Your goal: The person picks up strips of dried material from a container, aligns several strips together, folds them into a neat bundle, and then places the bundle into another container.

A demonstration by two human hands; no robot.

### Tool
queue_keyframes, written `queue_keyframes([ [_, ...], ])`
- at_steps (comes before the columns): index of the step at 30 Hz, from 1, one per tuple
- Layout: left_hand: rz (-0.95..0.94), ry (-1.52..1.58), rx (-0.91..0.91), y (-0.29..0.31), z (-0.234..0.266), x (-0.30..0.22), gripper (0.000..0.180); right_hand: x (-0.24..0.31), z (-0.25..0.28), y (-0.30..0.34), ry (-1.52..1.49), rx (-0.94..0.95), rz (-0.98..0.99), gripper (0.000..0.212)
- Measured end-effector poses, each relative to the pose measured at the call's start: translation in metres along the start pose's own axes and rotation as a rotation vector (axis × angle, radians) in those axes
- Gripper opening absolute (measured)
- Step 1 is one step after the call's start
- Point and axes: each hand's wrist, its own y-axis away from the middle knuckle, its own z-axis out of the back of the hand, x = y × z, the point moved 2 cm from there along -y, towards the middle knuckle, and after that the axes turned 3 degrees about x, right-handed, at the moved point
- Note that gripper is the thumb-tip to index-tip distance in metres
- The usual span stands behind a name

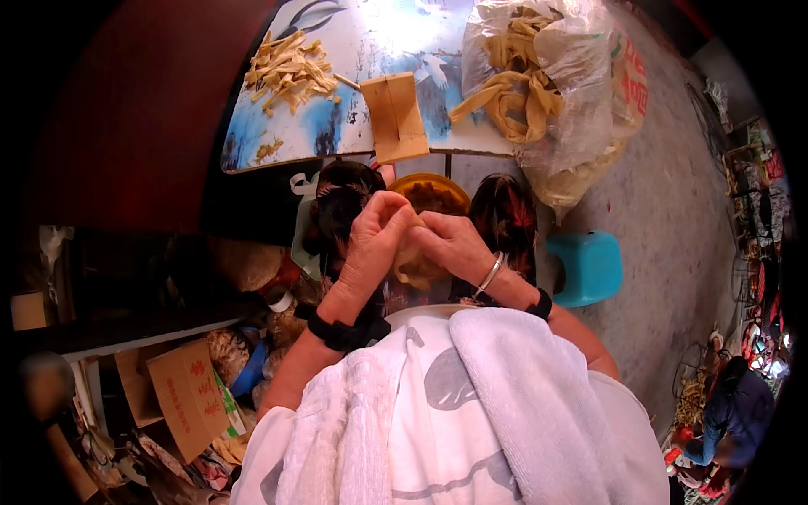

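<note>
My left hand (pixel 376 231) and my right hand (pixel 454 244) meet in front of my body, fingers pinched together. Between them is a pale tan, flexible strip (pixel 414 268), which hangs in a loop below the fingers; its exact kind is unclear. Just beyond the hands sits a yellow bowl (pixel 402 182) with brown pieces in it, partly hidden by my fingers. On the table (pixel 345 126), a pile of short tan strips (pixel 290 71) lies at the left. Longer tan strips (pixel 526 105) spill from a clear plastic bag (pixel 581 76) at the right.
An L-shaped wooden piece (pixel 391 114) stands at the table's near edge, with a thin stick (pixel 346 82) beside it. A blue stool (pixel 587 269) is on the floor to the right. Cardboard boxes (pixel 185 396) and clutter crowd the left. Another person (pixel 741 404) is far right.
</note>
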Motion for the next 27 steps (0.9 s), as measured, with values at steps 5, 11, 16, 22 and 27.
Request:
queue_keyframes([
  [5,-0.009,-0.050,0.130,0.002,0.004,0.009,0.016,-0.004,0.017,-0.020,-0.440,0.074,-0.149,0.020],
  [11,-0.032,-0.204,0.070,-0.039,0.031,-0.037,0.020,0.024,0.044,-0.062,-0.157,-0.109,0.054,0.020],
  [16,-0.098,-0.302,0.056,-0.096,0.051,-0.063,0.019,0.043,0.057,-0.108,0.121,-0.361,0.275,0.020],
  [22,-0.219,-0.526,-0.062,-0.134,0.060,-0.061,0.015,0.037,0.060,-0.132,0.255,-0.493,0.327,0.018],
  [27,-0.285,-0.529,-0.110,-0.144,0.058,-0.049,0.012,0.026,0.061,-0.139,0.335,-0.549,0.319,0.019],
])
